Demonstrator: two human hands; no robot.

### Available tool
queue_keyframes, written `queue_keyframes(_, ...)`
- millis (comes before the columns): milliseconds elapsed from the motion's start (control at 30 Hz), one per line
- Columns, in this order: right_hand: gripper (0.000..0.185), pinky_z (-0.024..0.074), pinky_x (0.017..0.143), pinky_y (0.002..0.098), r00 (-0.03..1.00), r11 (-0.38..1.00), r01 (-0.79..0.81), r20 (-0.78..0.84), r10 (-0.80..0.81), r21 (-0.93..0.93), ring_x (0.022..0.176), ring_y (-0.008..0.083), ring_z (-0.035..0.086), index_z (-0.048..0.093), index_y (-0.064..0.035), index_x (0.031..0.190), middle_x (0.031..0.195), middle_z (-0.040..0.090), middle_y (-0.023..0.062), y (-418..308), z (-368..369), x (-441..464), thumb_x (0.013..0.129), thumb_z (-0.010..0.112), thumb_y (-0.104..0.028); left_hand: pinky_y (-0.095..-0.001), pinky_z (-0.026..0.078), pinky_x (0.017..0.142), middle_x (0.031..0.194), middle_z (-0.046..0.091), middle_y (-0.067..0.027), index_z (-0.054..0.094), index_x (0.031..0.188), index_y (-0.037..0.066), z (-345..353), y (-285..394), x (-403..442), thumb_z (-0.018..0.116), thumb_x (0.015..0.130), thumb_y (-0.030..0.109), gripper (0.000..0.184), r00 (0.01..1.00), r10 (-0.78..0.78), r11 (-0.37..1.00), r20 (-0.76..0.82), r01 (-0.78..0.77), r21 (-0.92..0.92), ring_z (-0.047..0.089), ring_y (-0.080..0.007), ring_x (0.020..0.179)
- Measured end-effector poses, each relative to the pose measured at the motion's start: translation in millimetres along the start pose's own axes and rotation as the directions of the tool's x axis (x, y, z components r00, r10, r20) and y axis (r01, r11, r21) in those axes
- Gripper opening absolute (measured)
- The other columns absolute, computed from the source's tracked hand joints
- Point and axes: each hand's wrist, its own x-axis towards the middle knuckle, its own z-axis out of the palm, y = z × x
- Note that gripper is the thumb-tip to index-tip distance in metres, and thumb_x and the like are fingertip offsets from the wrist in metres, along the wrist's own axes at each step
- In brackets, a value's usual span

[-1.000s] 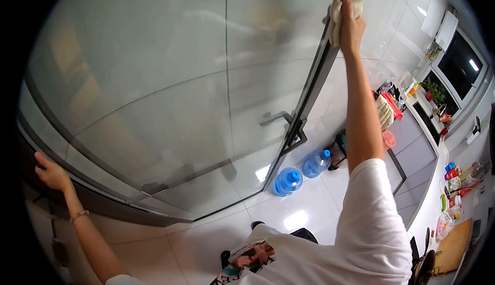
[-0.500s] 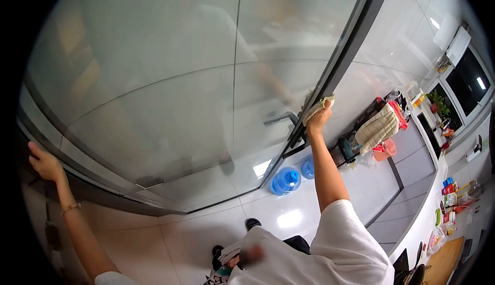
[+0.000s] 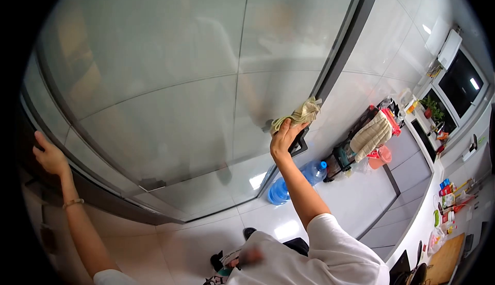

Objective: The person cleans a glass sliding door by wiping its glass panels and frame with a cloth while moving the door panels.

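A large glass door (image 3: 170,99) in a dark metal frame (image 3: 350,37) stands in front of me. My right hand (image 3: 285,138) grips a crumpled pale cloth (image 3: 305,113) at the door's right edge, with the cloth over the glass and part of the frame. Just beside that hand, a dark door handle (image 3: 300,145) is partly hidden behind it. On the far left, my left hand (image 3: 50,156) is by the dark edge (image 3: 31,115) of the frame with its fingers stretched. Whether it touches that edge, I cannot tell.
Blue water bottles (image 3: 280,191) stand on the tiled floor behind the door edge. A rack (image 3: 343,156) draped with a quilted cream cloth (image 3: 372,134) is to the right. Beyond runs a counter (image 3: 420,218) with packets, a cutting board (image 3: 446,256) and a pan.
My right hand and the cloth have moved from the frame's edge leftward and slightly down onto the glass. The left hand stays near the left edge while the view shifts a little.
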Motion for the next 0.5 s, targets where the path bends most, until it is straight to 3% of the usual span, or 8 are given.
queue_keyframes(167,0.072,-0.0025,0.106,0.0447,0.975,0.99,0.12,-0.179,-0.133,-0.078,0.131,0.0409,0.001,0.006,0.0095,0.134,0.142,0.006,0.0262,-42,7,80,0.091,0.032,-0.041,-0.0401,0.038,0.087,0.112,0.051,-0.0231,0.05,0.113,-0.004,5,-8,-2,0.039,0.082,0.061,0.073,0.997,0.068,0.997,-0.025,-0.069,-0.023,0.048,-0.0369,0.104)
queue_keyframes(267,0.06,-0.0024,0.105,0.0469,0.91,0.913,0.358,-0.145,-0.388,-0.195,0.133,0.0365,0.003,0.019,0.0053,0.135,0.142,0.011,0.0247,-60,-3,144,0.09,0.035,-0.031,-0.0395,0.038,0.087,0.112,0.05,-0.0234,0.048,0.114,-0.004,1,-1,-10,0.041,0.084,0.056,0.068,0.993,0.098,0.994,-0.068,-0.101,-0.046,0.048,-0.0363,0.104)
queue_keyframes(400,0.052,-0.001,0.105,0.0471,0.82,0.835,0.494,-0.188,-0.54,-0.242,0.134,0.0335,0.008,0.03,0.0019,0.132,0.142,0.02,0.0197,-105,-8,246,0.089,0.036,-0.026,-0.0407,0.038,0.085,0.109,0.05,-0.025,0.047,0.114,-0.006,-3,9,-16,0.044,0.087,0.048,0.061,0.992,0.115,0.988,-0.059,-0.12,-0.093,0.047,-0.038,0.103)
queue_keyframes(500,0.051,-0.0001,0.105,0.0476,0.83,0.855,0.448,-0.235,-0.507,-0.261,0.134,0.0335,0.01,0.033,0.0004,0.131,0.141,0.021,0.0198,-153,-4,321,0.089,0.035,-0.028,-0.0415,0.038,0.085,0.108,0.05,-0.0259,0.048,0.112,-0.007,-3,9,-18,0.045,0.087,0.048,0.061,0.989,0.137,0.989,-0.058,-0.14,-0.046,0.047,-0.0392,0.101)
